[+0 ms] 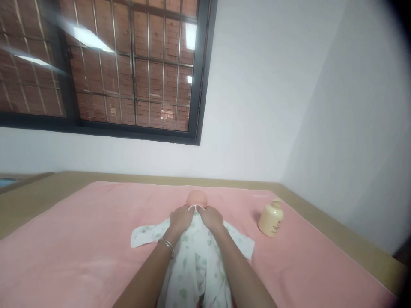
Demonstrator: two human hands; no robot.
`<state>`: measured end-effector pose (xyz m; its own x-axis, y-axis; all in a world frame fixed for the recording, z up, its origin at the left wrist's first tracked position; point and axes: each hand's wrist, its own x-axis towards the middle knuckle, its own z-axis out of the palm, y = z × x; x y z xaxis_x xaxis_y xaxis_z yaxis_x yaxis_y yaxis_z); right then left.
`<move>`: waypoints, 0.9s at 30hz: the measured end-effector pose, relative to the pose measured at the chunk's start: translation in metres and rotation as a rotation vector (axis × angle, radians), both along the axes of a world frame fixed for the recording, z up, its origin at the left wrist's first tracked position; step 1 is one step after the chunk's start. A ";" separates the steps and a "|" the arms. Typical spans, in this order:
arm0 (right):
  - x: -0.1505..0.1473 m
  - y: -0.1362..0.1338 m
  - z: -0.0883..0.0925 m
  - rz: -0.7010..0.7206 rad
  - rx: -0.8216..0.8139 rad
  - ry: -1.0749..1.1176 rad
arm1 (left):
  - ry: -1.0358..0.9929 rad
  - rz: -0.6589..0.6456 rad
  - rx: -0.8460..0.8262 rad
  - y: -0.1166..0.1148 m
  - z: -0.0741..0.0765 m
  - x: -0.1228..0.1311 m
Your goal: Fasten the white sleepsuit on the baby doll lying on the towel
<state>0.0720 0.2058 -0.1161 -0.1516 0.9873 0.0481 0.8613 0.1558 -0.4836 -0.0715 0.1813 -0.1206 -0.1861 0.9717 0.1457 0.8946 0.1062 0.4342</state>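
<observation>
A white baby garment [197, 250] with a pale green print lies spread over a doll, its long sleeves stretched out to both sides. The doll's round, skin-toned head [197, 197] shows just beyond the neckline; its body is hidden under the cloth. My left hand [181, 219], with a silver bangle at the wrist, is closed on the left side of the collar. On the right side of the collar, my right hand [210, 217] is closed too, thumb close to the other thumb at the neckline.
The doll lies on a pink blanket [105, 239] covering a wooden surface [321, 205]. To the right stands a cream-coloured jar or bottle [271, 219], tilted in view. White walls and a barred window [135, 68] are behind.
</observation>
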 end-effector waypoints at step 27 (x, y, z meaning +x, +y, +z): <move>-0.001 0.000 -0.001 -0.040 -0.005 0.038 | -0.025 0.030 0.012 0.002 -0.003 0.000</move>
